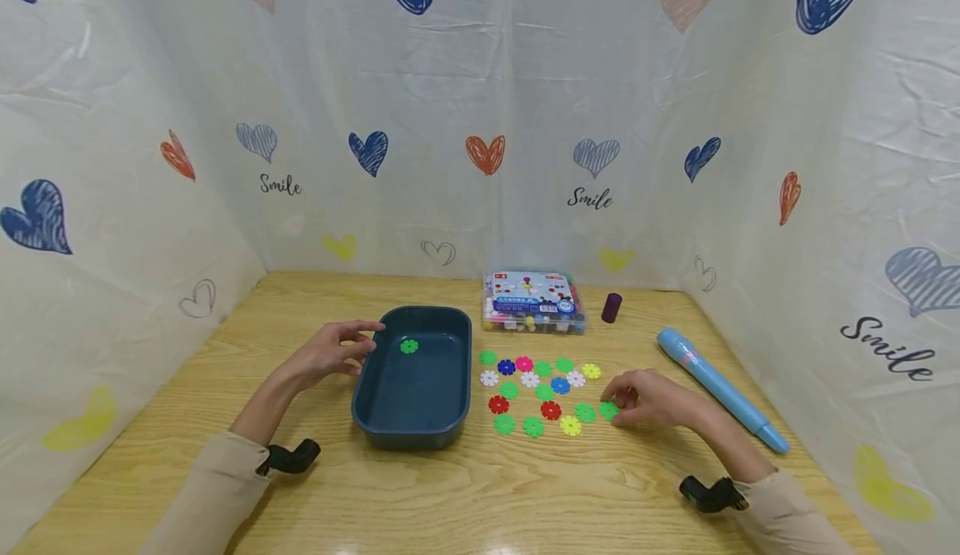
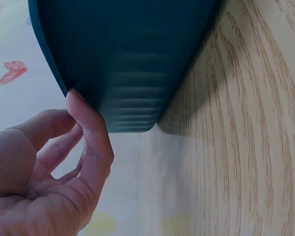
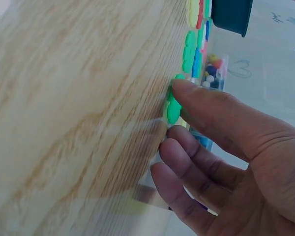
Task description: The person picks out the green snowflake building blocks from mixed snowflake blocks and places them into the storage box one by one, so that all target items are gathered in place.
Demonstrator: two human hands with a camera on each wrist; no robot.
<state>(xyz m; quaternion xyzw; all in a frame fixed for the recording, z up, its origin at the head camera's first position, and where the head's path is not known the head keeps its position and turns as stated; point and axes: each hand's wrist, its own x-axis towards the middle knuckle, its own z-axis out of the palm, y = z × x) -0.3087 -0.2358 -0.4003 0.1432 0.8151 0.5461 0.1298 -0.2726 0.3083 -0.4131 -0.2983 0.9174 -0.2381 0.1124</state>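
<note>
My left hand (image 1: 335,350) is at the left rim of a dark blue-green tub (image 1: 411,437), its fingers loosely bent. In the left wrist view, a fingertip touches the tub's rim. One green snowflake disc (image 1: 408,346) lies inside the tub. On the right, my right hand (image 1: 651,398) is low over the table beside a green snowflake disc (image 1: 608,411). The right wrist view shows one digit touching that disc (image 3: 174,109), with the other fingers bent and apart from it. Several green, red (image 1: 551,410), yellow (image 1: 571,426), white and blue discs lie flat between tub and hand.
A clear plastic box (image 1: 533,302) of small colored parts stands at the back. Beside it is a dark purple cylinder (image 1: 611,307). A long light-blue tube (image 1: 723,391) lies along the right side. Patterned curtains (image 1: 450,205) surround the wooden table (image 1: 450,497).
</note>
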